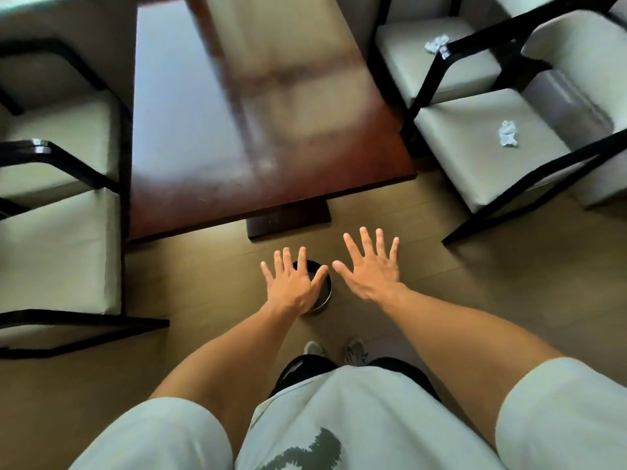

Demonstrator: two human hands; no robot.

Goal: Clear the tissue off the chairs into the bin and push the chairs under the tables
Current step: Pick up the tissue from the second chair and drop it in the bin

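Note:
A crumpled white tissue [508,133] lies on the seat of the near right chair [475,157]. Another tissue [437,44] sits on the far right chair [427,62], partly behind a black armrest. A small round black bin [326,290] stands on the floor in front of the dark wooden table [210,130]. My left hand [291,283] hovers over the bin with fingers spread, hiding most of it. To the right of the bin my right hand [371,268] is held out flat, fingers apart. Both hands hold nothing.
Two cream chairs with black frames [61,232] stand at the table's left side, their seats bare. The table's pedestal foot [288,220] sits just beyond the bin. Wooden floor [509,300] stretches to the right. My shoes [336,351] are right behind the bin.

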